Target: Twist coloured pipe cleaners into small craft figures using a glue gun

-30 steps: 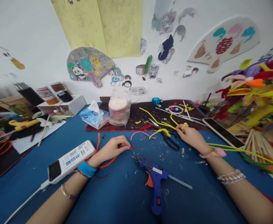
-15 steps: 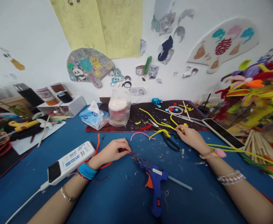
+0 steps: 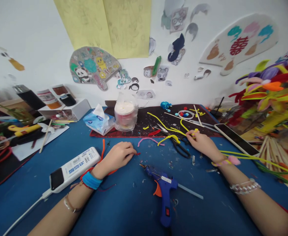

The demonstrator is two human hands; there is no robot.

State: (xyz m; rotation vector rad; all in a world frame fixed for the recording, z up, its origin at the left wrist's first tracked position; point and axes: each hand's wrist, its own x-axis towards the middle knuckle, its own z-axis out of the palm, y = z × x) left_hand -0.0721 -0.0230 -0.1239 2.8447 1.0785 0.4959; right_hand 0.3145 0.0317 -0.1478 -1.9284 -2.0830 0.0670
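My left hand [image 3: 120, 154] rests above the blue mat with its fingers closed. A short bit of red pipe cleaner [image 3: 138, 153] pokes out at its fingertips; the rest is hidden. Farther right, my right hand [image 3: 201, 144] pinches a yellow pipe cleaner [image 3: 182, 124] between thumb and fingers. Close to that hand lie black-handled scissors [image 3: 182, 150] with a bent yellow piece across them. Between my hands, a curved pink pipe cleaner [image 3: 146, 139] lies on the mat. The blue glue gun [image 3: 165, 196] lies nearer me, its nozzle toward my left hand and a glue stick in its back.
A white power bank [image 3: 77, 167] with a cable lies left of my left hand, beside an orange pipe cleaner [image 3: 103, 147]. Behind stand a tissue pack [image 3: 98, 123] and a bagged tub [image 3: 125, 114]. A phone [image 3: 236, 139] and colourful pipe-cleaner flowers [image 3: 269, 88] are at right.
My left hand has turned and shifted slightly up, so less of the red piece shows between its fingers. My right hand keeps its pinch, nearly still. The view has shifted slightly.
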